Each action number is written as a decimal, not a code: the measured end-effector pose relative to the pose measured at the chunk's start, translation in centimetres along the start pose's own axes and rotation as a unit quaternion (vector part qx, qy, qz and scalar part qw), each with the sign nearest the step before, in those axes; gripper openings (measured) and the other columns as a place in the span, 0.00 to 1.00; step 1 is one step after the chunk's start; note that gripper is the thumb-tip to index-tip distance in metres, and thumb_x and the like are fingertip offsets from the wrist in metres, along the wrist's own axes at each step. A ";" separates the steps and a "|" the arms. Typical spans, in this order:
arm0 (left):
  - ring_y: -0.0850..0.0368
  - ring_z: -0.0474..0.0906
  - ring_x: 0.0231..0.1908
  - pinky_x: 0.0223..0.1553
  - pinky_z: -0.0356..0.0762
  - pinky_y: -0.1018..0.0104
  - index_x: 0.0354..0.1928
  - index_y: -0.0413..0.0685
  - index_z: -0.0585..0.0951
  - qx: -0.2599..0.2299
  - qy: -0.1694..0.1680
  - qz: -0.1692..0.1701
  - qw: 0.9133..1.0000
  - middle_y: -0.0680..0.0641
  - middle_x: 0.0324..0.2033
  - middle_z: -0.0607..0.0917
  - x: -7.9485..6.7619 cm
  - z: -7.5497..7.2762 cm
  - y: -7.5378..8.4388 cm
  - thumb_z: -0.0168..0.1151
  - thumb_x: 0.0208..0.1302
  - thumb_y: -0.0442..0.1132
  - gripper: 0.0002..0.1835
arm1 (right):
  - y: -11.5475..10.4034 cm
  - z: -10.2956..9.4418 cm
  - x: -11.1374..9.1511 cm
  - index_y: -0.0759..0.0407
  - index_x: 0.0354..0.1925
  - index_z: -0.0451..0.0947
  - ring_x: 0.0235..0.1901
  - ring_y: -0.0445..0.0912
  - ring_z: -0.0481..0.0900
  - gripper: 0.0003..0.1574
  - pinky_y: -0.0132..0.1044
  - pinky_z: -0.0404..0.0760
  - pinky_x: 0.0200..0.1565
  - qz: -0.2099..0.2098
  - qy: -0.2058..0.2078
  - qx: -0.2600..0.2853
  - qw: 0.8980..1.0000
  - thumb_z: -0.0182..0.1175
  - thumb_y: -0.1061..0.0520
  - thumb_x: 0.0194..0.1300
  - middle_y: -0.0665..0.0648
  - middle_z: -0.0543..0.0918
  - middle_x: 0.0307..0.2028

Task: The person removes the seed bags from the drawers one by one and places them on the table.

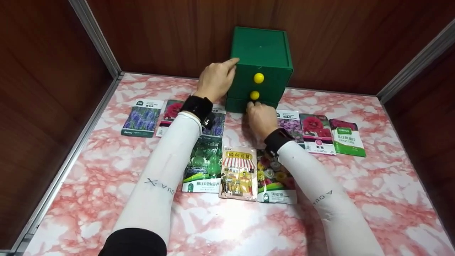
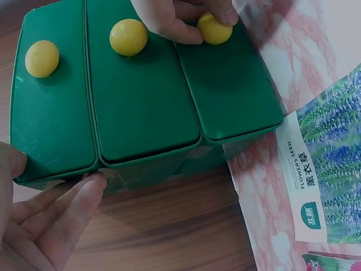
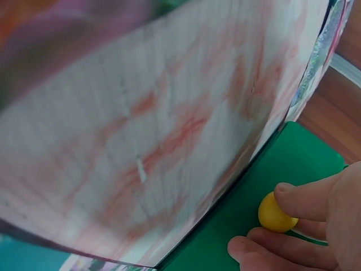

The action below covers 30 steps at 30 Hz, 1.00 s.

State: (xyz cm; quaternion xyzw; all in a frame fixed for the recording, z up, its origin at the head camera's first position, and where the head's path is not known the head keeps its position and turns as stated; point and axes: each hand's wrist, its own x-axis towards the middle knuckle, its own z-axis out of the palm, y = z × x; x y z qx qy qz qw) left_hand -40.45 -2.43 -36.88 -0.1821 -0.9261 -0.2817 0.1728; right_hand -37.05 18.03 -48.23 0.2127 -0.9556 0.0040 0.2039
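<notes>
A green box [image 1: 262, 48] with three drawers stands at the back, each drawer bearing a round yellow knob. My right hand [image 1: 262, 120] pinches the lowest yellow knob [image 3: 273, 214] between thumb and fingers. Just above it are the middle knob [image 1: 254, 95] and the top knob [image 1: 258, 78]. The bottom drawer [image 1: 236, 105] juts slightly forward of the drawers above. My left hand [image 1: 217, 80] rests against the box's left side, one fingertip at the upper front corner. In the left wrist view, its other fingers [image 2: 84, 195] touch the side wall near the drawer seam.
Seed packets lie around the box: lavender [image 1: 141, 118] and red flowers [image 1: 173, 112] at left, green [image 1: 204, 165], sunflower [image 1: 237, 174] and mixed-flower [image 1: 276, 177] ones in front, several more, including a green-and-white packet [image 1: 347, 138], at right. Wooden panels [image 1: 170, 39] enclose the marbled table [image 1: 227, 227].
</notes>
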 end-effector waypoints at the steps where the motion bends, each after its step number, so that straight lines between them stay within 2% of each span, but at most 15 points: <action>1: 0.45 0.90 0.46 0.49 0.87 0.53 0.78 0.58 0.81 0.001 0.000 0.000 1.000 0.42 0.48 0.93 0.0 0.0 0.0 0.52 0.91 0.48 0.22 | 0.0 0.1 0.0 0.67 0.44 0.82 0.32 0.64 0.88 0.07 0.63 0.88 0.34 0.000 0.002 0.000 1.000 0.57 0.65 0.80 0.67 0.87 0.34; 5: 0.45 0.90 0.50 0.53 0.88 0.53 0.78 0.58 0.81 0.002 0.000 0.001 1.000 0.43 0.56 0.93 -0.1 0.0 0.0 0.52 0.91 0.48 0.22 | -0.1 0.4 0.0 0.68 0.45 0.82 0.32 0.64 0.88 0.08 0.63 0.88 0.33 0.003 0.007 -0.004 1.000 0.57 0.65 0.81 0.68 0.87 0.34; 8: 0.46 0.90 0.45 0.49 0.87 0.54 0.78 0.58 0.81 -0.001 -0.001 0.003 1.000 0.43 0.50 0.93 -0.1 0.1 0.0 0.52 0.91 0.48 0.22 | -0.2 0.6 -0.1 0.68 0.47 0.82 0.33 0.64 0.88 0.10 0.62 0.88 0.33 0.009 0.009 -0.011 1.000 0.55 0.64 0.83 0.69 0.87 0.35; 12: 0.46 0.86 0.37 0.42 0.84 0.55 0.78 0.58 0.80 -0.004 0.001 0.009 1.000 0.42 0.38 0.90 -0.2 0.3 -0.2 0.52 0.91 0.48 0.22 | -0.2 0.8 -0.3 0.68 0.47 0.82 0.33 0.64 0.88 0.13 0.62 0.88 0.34 0.013 0.012 -0.013 1.000 0.54 0.61 0.86 0.69 0.87 0.36; 18: 0.45 0.87 0.41 0.43 0.84 0.53 0.79 0.57 0.79 0.002 0.006 0.019 1.000 0.41 0.40 0.90 -0.3 0.5 -0.4 0.53 0.91 0.49 0.23 | -0.1 0.6 -0.4 0.67 0.49 0.82 0.36 0.65 0.88 0.11 0.63 0.88 0.37 0.027 -0.005 0.015 1.000 0.57 0.59 0.85 0.69 0.87 0.39; 23: 0.45 0.84 0.39 0.42 0.82 0.53 0.81 0.58 0.77 -0.005 0.005 0.017 1.000 0.41 0.38 0.87 -0.5 0.5 -0.6 0.53 0.91 0.49 0.24 | 0.0 0.5 -0.5 0.65 0.52 0.82 0.39 0.65 0.89 0.10 0.63 0.89 0.40 0.037 -0.023 0.039 0.998 0.60 0.59 0.84 0.68 0.86 0.41; 27: 0.48 0.79 0.37 0.40 0.77 0.57 0.84 0.63 0.73 -0.018 -0.004 0.005 1.000 0.42 0.36 0.84 -0.8 0.6 -0.8 0.52 0.91 0.51 0.26 | 0.0 0.4 -0.7 0.63 0.53 0.81 0.40 0.64 0.88 0.11 0.62 0.89 0.40 0.041 -0.036 0.055 0.997 0.63 0.56 0.84 0.67 0.86 0.42; 30: 0.50 0.77 0.37 0.41 0.76 0.58 0.87 0.68 0.67 -0.025 -0.018 -0.005 1.000 0.44 0.39 0.82 -1.2 0.7 -1.0 0.52 0.91 0.54 0.29 | 0.1 0.2 -1.2 0.62 0.54 0.81 0.38 0.63 0.87 0.12 0.61 0.89 0.38 0.040 -0.032 0.069 0.996 0.65 0.54 0.83 0.66 0.85 0.42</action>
